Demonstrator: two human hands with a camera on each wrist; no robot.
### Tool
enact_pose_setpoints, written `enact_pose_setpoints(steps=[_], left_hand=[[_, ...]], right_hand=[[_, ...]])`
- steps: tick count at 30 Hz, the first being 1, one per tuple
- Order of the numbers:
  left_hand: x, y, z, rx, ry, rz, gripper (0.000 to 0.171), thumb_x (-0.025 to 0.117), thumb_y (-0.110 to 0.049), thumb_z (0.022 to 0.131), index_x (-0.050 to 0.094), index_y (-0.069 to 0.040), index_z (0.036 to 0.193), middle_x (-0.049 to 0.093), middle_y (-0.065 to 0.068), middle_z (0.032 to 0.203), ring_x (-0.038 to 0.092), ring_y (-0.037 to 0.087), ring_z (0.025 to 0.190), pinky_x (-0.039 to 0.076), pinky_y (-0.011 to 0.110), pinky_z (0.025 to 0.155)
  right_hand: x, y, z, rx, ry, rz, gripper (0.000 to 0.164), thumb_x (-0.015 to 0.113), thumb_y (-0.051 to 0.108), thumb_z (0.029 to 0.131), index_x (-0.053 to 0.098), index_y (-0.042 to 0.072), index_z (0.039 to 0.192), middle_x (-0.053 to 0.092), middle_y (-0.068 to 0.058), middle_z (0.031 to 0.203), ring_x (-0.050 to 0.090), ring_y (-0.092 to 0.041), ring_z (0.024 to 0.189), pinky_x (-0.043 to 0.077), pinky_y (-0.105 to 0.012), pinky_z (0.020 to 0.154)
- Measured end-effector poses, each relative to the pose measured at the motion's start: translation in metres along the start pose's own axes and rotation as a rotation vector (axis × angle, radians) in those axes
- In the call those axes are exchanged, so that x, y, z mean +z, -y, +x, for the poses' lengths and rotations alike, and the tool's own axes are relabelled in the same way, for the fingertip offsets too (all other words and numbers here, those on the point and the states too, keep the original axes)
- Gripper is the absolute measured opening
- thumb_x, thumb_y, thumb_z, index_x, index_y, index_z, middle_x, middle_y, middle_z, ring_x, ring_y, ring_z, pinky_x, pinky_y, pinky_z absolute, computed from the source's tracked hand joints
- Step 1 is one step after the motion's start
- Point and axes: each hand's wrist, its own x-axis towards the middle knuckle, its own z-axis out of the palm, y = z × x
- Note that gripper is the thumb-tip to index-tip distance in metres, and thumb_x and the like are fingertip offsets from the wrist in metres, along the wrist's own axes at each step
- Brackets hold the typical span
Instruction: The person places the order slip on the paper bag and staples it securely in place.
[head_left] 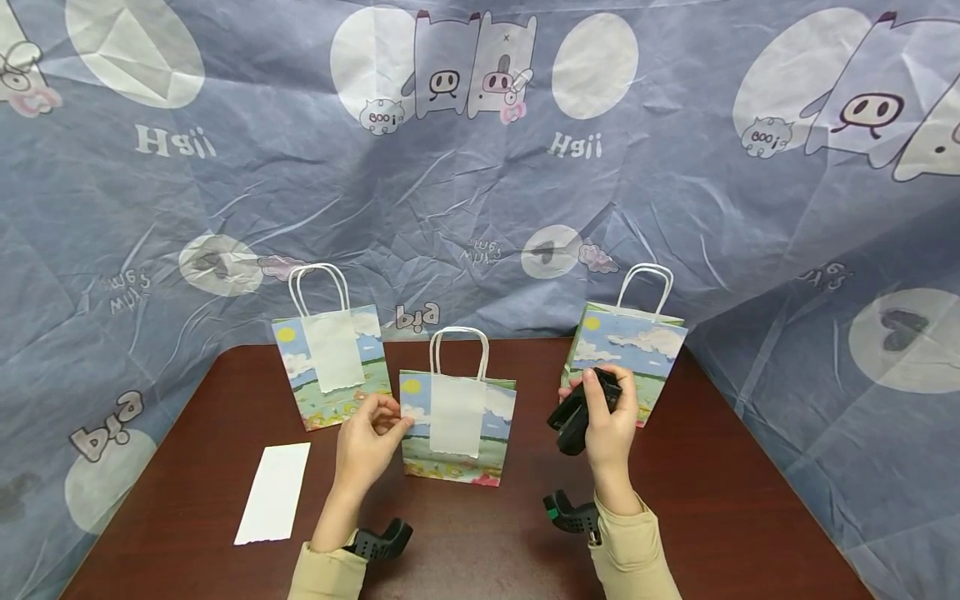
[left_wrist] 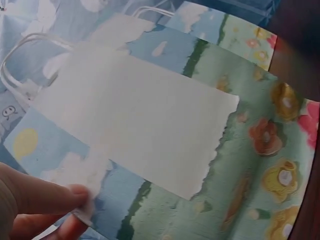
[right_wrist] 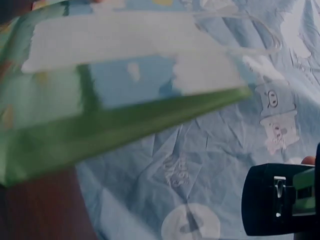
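Observation:
My left hand (head_left: 367, 442) pinches the left edge of the middle paper bag (head_left: 498, 429), thumb on its printed front. This bag has white twisted handles and a meadow-and-sky picture. A white paper strip (head_left: 456, 417) with a ragged lower edge hangs over its front from the top rim; the left wrist view shows the strip (left_wrist: 150, 120) close up. To the right, my right hand (head_left: 611, 425) grips a black stapler (head_left: 576, 421), apart from the middle bag. In the right wrist view only the stapler's end (right_wrist: 262, 200) shows, with its metal plate.
A matching bag (head_left: 348, 412) with a white strip (head_left: 335, 350) stands behind at the left. Another bag (head_left: 630, 350), its front partly hidden by my right hand, stands at the back right. A loose white paper strip (head_left: 273, 493) lies on the brown table (head_left: 720, 517).

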Motion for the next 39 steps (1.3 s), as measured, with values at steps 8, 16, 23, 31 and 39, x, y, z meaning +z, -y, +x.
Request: enact_pose_setpoints(steps=[8, 16, 23, 31, 39], left_hand=[[0.005, 0.007, 0.006, -0.005, -0.073, -0.010, 0.021, 0.078, -0.011, 0.077, 0.060, -0.009, 0.088, 0.068, 0.001, 0.076, 0.061, 0.013, 0.063, 0.048, 0.026, 0.058], [0.008, 0.011, 0.013, -0.036, -0.096, -0.006, 0.020, 0.076, -0.013, 0.079, 0.061, -0.008, 0.090, 0.069, 0.004, 0.078, 0.062, 0.018, 0.068, 0.048, 0.027, 0.061], [0.011, 0.015, 0.019, -0.036, -0.135, -0.004, 0.020, 0.076, -0.012, 0.079, 0.061, -0.006, 0.091, 0.069, 0.007, 0.079, 0.064, 0.021, 0.072, 0.049, 0.029, 0.063], [0.014, 0.022, 0.027, 0.005, -0.187, 0.004, 0.019, 0.076, -0.010, 0.079, 0.060, -0.007, 0.089, 0.069, 0.005, 0.078, 0.065, 0.021, 0.071, 0.048, 0.026, 0.060], [0.018, 0.028, 0.032, 0.027, -0.230, 0.023, 0.020, 0.076, -0.011, 0.078, 0.060, -0.007, 0.090, 0.069, 0.005, 0.079, 0.064, 0.021, 0.069, 0.049, 0.029, 0.059]], right_hand=[[-0.033, -0.011, 0.000, 0.052, -0.070, -0.082, 0.012, 0.054, 0.003, 0.094, 0.049, -0.004, 0.103, 0.063, -0.011, 0.076, 0.066, -0.016, 0.059, 0.055, -0.028, 0.057], [-0.064, -0.022, -0.003, 0.098, -0.138, -0.186, 0.025, 0.055, 0.007, 0.094, 0.045, -0.012, 0.108, 0.062, -0.013, 0.077, 0.065, -0.016, 0.058, 0.054, -0.027, 0.057], [-0.084, -0.032, -0.007, 0.122, -0.188, -0.214, 0.017, 0.057, 0.006, 0.093, 0.049, -0.005, 0.102, 0.063, -0.011, 0.076, 0.065, -0.016, 0.058, 0.054, -0.027, 0.059], [-0.100, -0.041, -0.011, 0.201, -0.265, -0.255, 0.020, 0.059, 0.012, 0.093, 0.049, -0.002, 0.103, 0.062, -0.011, 0.073, 0.065, -0.019, 0.056, 0.054, -0.026, 0.057], [-0.140, -0.079, -0.014, 0.147, -0.191, -0.101, 0.020, 0.061, 0.011, 0.092, 0.048, 0.001, 0.103, 0.065, -0.013, 0.077, 0.067, -0.020, 0.059, 0.055, -0.032, 0.057]])
